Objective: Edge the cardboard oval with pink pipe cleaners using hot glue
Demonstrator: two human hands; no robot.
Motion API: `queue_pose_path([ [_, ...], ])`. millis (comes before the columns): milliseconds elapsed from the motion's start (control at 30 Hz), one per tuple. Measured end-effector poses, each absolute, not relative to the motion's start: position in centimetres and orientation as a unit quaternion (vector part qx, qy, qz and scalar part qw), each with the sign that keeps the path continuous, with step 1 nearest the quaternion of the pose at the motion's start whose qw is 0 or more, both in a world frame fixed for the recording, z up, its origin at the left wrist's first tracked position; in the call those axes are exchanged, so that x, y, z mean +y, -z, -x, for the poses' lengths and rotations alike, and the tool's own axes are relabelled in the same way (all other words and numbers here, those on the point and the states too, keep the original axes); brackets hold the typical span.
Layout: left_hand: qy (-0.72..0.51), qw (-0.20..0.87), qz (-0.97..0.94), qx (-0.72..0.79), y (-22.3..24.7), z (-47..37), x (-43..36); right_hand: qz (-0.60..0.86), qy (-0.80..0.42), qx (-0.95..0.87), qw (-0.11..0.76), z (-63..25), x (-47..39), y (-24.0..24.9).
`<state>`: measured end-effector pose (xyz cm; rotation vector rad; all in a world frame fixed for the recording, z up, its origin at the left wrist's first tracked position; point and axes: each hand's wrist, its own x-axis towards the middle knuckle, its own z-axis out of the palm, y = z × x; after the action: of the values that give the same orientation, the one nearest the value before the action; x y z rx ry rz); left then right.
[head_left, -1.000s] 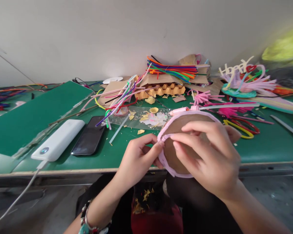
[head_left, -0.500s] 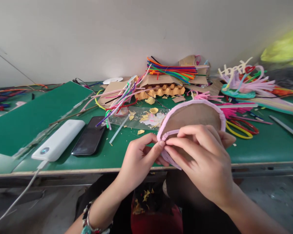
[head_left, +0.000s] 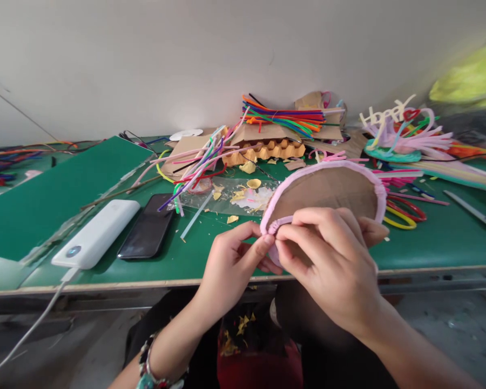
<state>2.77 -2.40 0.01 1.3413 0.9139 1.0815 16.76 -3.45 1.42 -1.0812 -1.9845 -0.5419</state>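
Observation:
A rounded piece of brown cardboard [head_left: 328,189] is edged with pink pipe cleaner [head_left: 295,175] and held up above the table's front edge. My left hand [head_left: 235,262] is closed on its left rim, thumb and fingers pinching where the pink strand bunches into tight coils [head_left: 274,227]. Close beside that spot, my right hand [head_left: 336,265] pinches the pink pipe cleaner between thumb and fingertips. Its little finger sticks out toward the right rim. My right hand covers much of the cardboard's lower part.
On the green table [head_left: 210,254] lie a white power bank [head_left: 97,232] with a cable, a black phone [head_left: 148,227], loose pipe cleaners [head_left: 210,156], an egg carton [head_left: 275,148] and yellow scraps [head_left: 232,219]. A pipe-cleaner bundle [head_left: 283,116] sits behind; a metal blade [head_left: 472,210] lies right.
The cardboard piece has turned and tilted slightly, its right rim shifting right and its top a little higher. Both hands keep their pinch at the left rim; a lower pink edge is now less visible.

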Motion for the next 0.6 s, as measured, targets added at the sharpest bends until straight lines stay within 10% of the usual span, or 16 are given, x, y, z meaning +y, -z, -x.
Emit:
queue_pose_path([
  [600, -0.471, 0.54, -0.574, 0.396, 0.16, -3.05, -2.57, 0.435, 0.179, -0.784, 0.406, -17.07, -3.74, -1.35],
])
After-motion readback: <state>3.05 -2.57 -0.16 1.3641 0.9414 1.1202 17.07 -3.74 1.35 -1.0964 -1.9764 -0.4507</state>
